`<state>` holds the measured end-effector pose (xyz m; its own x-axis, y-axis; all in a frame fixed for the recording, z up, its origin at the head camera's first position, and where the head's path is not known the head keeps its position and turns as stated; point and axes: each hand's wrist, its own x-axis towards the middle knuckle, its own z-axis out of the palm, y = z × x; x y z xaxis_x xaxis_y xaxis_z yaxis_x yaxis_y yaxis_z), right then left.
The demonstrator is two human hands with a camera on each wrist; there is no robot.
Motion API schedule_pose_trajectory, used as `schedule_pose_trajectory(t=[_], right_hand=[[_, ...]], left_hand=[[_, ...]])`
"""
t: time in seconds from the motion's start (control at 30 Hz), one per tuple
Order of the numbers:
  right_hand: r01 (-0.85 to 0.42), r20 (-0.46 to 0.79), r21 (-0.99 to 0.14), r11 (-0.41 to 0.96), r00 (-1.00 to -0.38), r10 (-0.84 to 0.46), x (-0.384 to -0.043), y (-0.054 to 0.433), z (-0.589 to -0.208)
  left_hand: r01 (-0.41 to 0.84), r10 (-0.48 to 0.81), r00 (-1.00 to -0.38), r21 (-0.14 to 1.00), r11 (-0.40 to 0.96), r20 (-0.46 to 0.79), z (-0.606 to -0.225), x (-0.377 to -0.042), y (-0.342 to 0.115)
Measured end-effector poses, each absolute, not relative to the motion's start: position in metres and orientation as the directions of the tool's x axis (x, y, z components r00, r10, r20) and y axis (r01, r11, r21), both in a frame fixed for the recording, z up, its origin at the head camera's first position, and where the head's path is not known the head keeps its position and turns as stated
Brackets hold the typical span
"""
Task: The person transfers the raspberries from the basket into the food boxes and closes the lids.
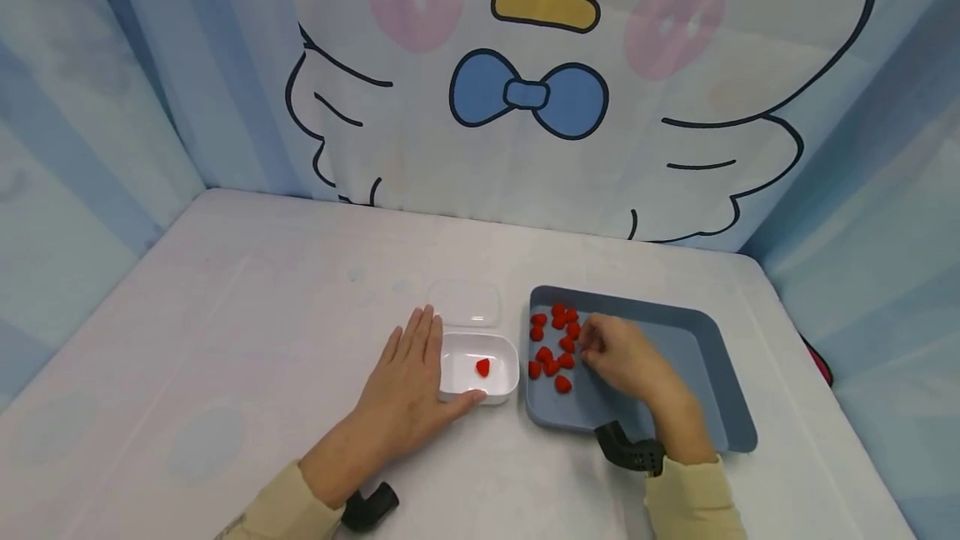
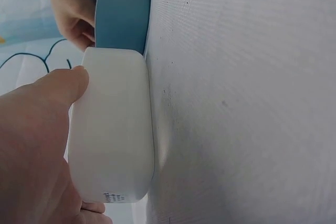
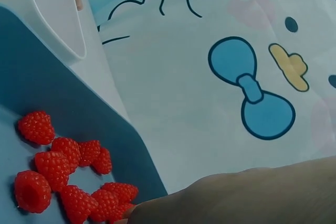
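My left hand (image 1: 405,386) lies along the left side of a small white container (image 1: 459,348), its fingers straight. The thumb (image 2: 68,83) rests at the container's near rim. One red raspberry (image 1: 482,367) sits inside. Over the blue-grey tray (image 1: 675,390) on the right, my right hand (image 1: 622,357) is bent down, its fingertips pinching at a raspberry (image 1: 573,330) on the edge of the cluster. Several more raspberries (image 3: 52,170) lie loose along the tray's left part. The right thumb is mostly hidden in the right wrist view.
A clear plastic lid (image 1: 465,302) lies on the white-covered table (image 1: 225,315) just behind the container. The tray's raised left wall stands right beside the container. A curtain with a cartoon bird (image 1: 525,165) hangs along the table's back edge.
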<state>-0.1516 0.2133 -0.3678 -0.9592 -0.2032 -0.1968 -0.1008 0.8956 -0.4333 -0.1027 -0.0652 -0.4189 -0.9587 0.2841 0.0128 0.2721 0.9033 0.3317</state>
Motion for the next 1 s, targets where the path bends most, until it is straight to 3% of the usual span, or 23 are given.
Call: schedule_pose_trajectory(t=[0.4, 1.0], right_hand=[[-0.236, -0.055, -0.456, 0.858, -0.955, -0.292, -0.15, 0.213, -0.364], [-0.308, 0.066, -0.49, 0.815, -0.946, -0.318, -0.147, 0.197, -0.361]], left_hand=[[0.278, 0.285, -0.958, 0.339, 0.899, 0.029, -0.42, -0.103, -0.065], [0.283, 0.291, -0.956, 0.328, 0.901, 0.025, -0.42, -0.104, -0.066]])
